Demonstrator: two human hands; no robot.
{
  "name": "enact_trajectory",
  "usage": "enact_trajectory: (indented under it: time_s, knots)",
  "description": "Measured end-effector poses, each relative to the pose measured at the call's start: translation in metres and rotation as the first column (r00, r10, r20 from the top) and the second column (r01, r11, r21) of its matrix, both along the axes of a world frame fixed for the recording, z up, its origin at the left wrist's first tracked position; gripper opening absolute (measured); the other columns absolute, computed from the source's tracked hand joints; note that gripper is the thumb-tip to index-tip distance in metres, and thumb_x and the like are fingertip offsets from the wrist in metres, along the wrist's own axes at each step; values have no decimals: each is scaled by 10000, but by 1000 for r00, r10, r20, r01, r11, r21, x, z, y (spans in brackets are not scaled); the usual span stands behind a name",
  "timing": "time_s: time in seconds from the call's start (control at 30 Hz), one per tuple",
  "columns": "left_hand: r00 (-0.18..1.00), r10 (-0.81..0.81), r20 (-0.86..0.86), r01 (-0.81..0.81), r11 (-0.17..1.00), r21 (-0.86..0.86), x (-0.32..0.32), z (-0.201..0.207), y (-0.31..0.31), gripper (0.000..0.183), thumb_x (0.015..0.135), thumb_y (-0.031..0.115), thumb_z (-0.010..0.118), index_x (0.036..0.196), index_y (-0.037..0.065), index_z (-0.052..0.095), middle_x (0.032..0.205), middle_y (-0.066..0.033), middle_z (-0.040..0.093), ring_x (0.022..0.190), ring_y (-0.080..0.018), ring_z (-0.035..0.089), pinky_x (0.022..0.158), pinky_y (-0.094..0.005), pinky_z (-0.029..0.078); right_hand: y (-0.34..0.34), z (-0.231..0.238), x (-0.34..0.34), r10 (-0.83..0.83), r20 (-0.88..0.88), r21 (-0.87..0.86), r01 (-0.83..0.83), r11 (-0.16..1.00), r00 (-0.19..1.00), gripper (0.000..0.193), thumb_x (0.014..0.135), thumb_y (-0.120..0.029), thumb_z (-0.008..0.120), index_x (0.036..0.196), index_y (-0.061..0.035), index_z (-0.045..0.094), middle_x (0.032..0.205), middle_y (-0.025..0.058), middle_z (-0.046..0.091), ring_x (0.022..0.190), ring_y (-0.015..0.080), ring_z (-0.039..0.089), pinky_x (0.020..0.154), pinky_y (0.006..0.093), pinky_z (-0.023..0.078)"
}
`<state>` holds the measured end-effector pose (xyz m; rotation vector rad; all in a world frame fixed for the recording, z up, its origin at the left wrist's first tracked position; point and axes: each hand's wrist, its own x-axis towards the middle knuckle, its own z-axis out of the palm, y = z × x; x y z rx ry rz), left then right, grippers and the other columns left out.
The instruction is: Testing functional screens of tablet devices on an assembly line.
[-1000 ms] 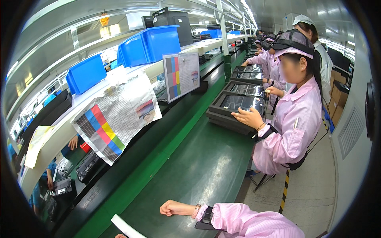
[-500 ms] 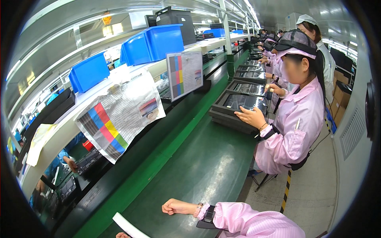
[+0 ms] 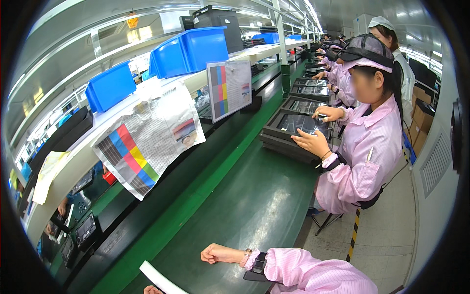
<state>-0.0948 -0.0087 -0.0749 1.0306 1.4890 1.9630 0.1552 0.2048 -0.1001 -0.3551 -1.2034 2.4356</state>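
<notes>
My right hand (image 3: 214,253) is curled into a loose fist just above or on the green bench top (image 3: 235,210); whether it touches is unclear. Nothing shows in its fingers. A pink striped sleeve and a black wrist strap (image 3: 256,264) cover that arm. Only a small bit of my left hand (image 3: 152,290) shows at the lower edge, beside a smooth white curved strip (image 3: 159,278). Most of its fingers are cut off, and I cannot tell whether it touches the strip.
Ahead on the right, a co-worker's hands (image 3: 313,143) are over a dark-framed tablet (image 3: 301,124) in stacked black trays (image 3: 284,146). A colour-barred sheet (image 3: 147,142) hangs from the left shelf, below blue bins (image 3: 191,51). Devices (image 3: 87,229) lie on the line beyond.
My hands have hardly moved. The co-worker's farther hand has shifted from the tray behind onto the nearer tablet. Across the line, a hand and a dark device have moved away from the lower left.
</notes>
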Motion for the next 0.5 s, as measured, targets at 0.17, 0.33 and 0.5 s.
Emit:
enact_trajectory:
  time_s: [0.17, 0.33, 0.5]
  knots:
    - [995, 30, 98, -23, 997, -74, -2, 1, 0, 184, 890, 74, 473, 1001, -54, 546, 814, -115, 547, 706, -159, 500, 679, -250, 423, -2, 6, 2, 10, -9, -2, -10, 1000, 1000, 168, 674, 3, 405, 525, -70, 384, 640, 23, 433, 534, 84, 325, 513, 203, 283]
    - [992, 23, 122, -15, 998, -67, -3, 0, 2, 184, 887, 75, 480, 1004, -51, 546, 782, -106, 550, 696, -159, 502, 664, -250, 419, 2, -3, 1, 15, -14, 4, -15, 1000, 1000, 172, 675, 7, 395, 524, -74, 384, 648, 26, 438, 546, 83, 329, 519, 203, 286]
    - [988, 51, 146, -38, 995, -88, -4, -1, 2, 184, 885, 72, 480, 1005, -51, 546, 765, -100, 551, 684, -161, 502, 655, -258, 417, -2, 5, 1, -1, -6, -2, 1, 1000, 1000, 173, 664, 15, 396, 521, -80, 370, 656, 16, 426, 545, 80, 316, 516, 205, 266]
